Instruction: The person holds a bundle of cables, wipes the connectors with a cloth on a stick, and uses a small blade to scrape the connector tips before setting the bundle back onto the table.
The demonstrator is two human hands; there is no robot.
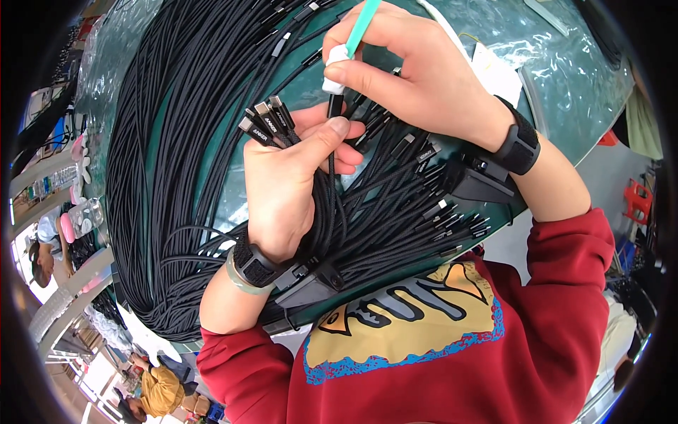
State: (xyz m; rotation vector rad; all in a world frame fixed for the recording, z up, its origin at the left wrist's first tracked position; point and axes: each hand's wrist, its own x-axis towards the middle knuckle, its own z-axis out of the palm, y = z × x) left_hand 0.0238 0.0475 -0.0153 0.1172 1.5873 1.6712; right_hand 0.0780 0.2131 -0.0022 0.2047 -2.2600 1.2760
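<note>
My left hand (pixel 282 177) is closed around several black braided USB cables. A few of their metal-tipped connectors (pixel 265 121) stick up beside its thumb. Between the thumb and fingers of that hand stands one more black connector (pixel 335 107), pointing away from me. Above it, my right hand (pixel 424 78) pinches a green stick (pixel 363 27) together with a white cloth-like wad (pixel 335 71). The wad sits over the end of the upright connector, so its metal tip is hidden.
A thick bundle of black cables (pixel 159 134) curves over the left of the green table (pixel 575 138). More cable ends (pixel 441 219) lie fanned out near the front edge. A white paper (pixel 496 71) lies beyond my right wrist. A red stool (pixel 638 201) and other people (pixel 161 390) are farther off.
</note>
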